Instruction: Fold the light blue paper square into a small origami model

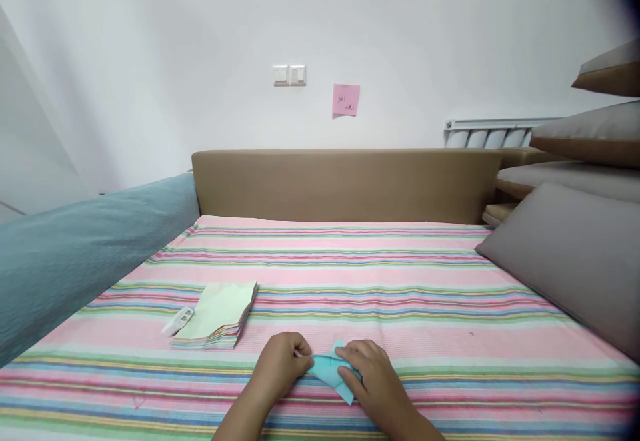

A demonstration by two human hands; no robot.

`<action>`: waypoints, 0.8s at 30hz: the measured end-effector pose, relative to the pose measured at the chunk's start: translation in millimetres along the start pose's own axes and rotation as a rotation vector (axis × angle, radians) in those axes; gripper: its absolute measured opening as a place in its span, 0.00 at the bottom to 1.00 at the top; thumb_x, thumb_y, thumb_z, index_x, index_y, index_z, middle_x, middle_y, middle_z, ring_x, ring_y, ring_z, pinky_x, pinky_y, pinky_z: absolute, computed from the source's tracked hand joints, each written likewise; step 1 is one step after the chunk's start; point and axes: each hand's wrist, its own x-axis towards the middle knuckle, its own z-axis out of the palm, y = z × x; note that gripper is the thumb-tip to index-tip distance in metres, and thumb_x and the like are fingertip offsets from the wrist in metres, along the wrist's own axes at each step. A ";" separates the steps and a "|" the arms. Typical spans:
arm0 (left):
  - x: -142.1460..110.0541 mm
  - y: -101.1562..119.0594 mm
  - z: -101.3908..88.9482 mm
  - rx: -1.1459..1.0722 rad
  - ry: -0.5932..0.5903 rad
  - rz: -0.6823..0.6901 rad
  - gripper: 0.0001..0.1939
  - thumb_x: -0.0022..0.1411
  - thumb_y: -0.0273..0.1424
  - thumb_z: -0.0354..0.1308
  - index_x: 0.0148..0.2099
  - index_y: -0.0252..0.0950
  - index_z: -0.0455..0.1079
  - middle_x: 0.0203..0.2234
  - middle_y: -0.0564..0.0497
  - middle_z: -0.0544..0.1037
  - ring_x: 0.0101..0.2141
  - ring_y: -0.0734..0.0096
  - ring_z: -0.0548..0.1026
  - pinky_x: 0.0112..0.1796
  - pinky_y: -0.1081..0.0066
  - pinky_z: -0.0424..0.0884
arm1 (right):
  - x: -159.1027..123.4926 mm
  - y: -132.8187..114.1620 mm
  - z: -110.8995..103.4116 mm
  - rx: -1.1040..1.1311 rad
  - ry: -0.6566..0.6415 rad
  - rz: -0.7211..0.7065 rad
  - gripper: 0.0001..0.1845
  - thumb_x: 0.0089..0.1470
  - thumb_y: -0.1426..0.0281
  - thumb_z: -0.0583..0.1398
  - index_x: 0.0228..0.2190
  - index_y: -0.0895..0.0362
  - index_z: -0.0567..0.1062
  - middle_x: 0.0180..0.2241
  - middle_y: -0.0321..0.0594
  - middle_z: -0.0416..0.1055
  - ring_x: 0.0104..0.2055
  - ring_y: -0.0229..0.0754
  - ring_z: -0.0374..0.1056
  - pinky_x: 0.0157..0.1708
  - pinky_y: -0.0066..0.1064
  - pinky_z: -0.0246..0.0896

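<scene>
A folded piece of turquoise paper (327, 370) lies low over the striped sheet, between my two hands. My left hand (283, 363) pinches its left end between thumb and forefinger. On the right side, my right hand (369, 375) grips the paper with the thumb in front and fingers on top, covering part of it. One pointed flap sticks up at the back and another points down toward me. The far right end of the paper is hidden under my right hand.
Left of my hands lies a stack of pale green and coloured paper sheets (223, 311), with a small white object (178, 321) against its left edge. Grey cushions (570, 254) are piled at the right. A brown backrest (345, 186) and a blue-covered side (100, 241) border the striped sheet (425, 334).
</scene>
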 end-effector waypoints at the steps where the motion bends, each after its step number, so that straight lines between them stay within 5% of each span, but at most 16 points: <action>1: 0.0 -0.8 0.0 -0.012 -0.008 0.001 0.06 0.46 0.26 0.54 0.27 0.36 0.72 0.20 0.56 0.75 0.24 0.72 0.71 0.24 0.76 0.61 | -0.2 0.2 0.4 -0.003 0.002 -0.001 0.15 0.58 0.63 0.52 0.46 0.48 0.70 0.41 0.39 0.70 0.43 0.44 0.63 0.43 0.36 0.57; 24: -1.9 2.3 0.3 0.046 0.002 0.033 0.08 0.46 0.25 0.56 0.29 0.38 0.74 0.27 0.55 0.77 0.29 0.71 0.73 0.29 0.75 0.62 | 0.8 -5.7 4.5 -0.114 -0.009 -0.075 0.18 0.57 0.72 0.53 0.48 0.45 0.68 0.43 0.37 0.69 0.45 0.44 0.62 0.45 0.38 0.56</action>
